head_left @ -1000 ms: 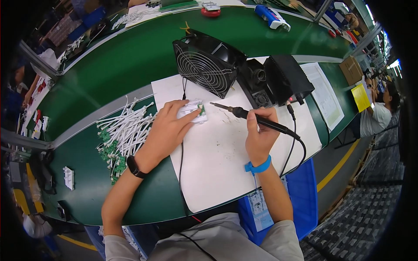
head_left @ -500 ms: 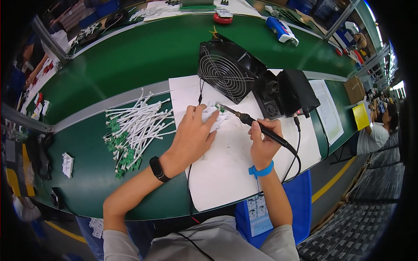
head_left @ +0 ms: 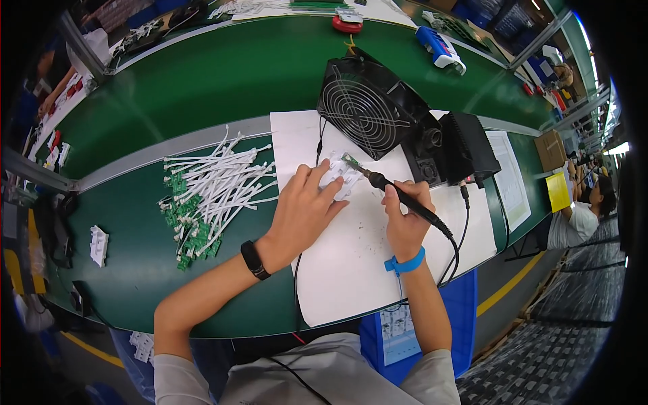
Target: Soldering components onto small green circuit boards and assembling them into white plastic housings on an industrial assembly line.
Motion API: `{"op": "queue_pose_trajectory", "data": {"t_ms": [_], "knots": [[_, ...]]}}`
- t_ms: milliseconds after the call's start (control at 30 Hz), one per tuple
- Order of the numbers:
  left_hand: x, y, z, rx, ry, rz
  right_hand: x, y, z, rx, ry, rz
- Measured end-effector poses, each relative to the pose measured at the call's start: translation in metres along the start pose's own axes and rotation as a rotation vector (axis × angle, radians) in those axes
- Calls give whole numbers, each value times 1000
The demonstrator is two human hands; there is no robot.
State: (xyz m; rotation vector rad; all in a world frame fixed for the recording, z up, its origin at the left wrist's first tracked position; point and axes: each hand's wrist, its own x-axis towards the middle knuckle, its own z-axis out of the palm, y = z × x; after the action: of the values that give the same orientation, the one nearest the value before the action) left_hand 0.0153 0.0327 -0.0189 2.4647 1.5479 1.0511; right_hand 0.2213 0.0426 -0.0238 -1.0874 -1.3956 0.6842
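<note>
On the white sheet [head_left: 351, 283], my left hand [head_left: 304, 209] is closed on a white plastic housing [head_left: 345, 181], fingers over its left side. A small green circuit board [head_left: 352, 160] shows at the housing's far edge. In my right hand [head_left: 409, 226] is a black soldering iron [head_left: 381, 182], gripped like a pen with its cord trailing toward me. The metal tip points up and left and meets the board or lies right beside it; exact contact is too small to tell.
Left of the sheet lies a pile of white cables [head_left: 226, 179] with green boards [head_left: 196, 233]. A loose white housing [head_left: 98, 246] is farther left. Beyond my hands stand a black fan [head_left: 364, 111] and a black box-shaped unit [head_left: 469, 148]. A blue bin [head_left: 459, 324] sits below the bench edge.
The whole view has shifted slightly. The green board shows more clearly beside the iron's tip. Both hands keep their grips on the housing and the soldering iron.
</note>
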Motion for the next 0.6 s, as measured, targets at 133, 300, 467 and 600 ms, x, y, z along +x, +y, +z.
{"op": "queue_pose_trajectory", "data": {"t_ms": [133, 300, 467, 600], "knots": [[-1, -1, 1, -3, 22, 6, 1, -8, 2, -76, -23, -35], [-1, -1, 1, -5, 4, 17, 1, -9, 2, -78, -10, -37], [-2, -1, 2, -6, 2, 9, 1, -9, 6, -25, 43, 13], [-3, -1, 3, -5, 7, 10, 6, -16, 9, 58, 94, 109]]}}
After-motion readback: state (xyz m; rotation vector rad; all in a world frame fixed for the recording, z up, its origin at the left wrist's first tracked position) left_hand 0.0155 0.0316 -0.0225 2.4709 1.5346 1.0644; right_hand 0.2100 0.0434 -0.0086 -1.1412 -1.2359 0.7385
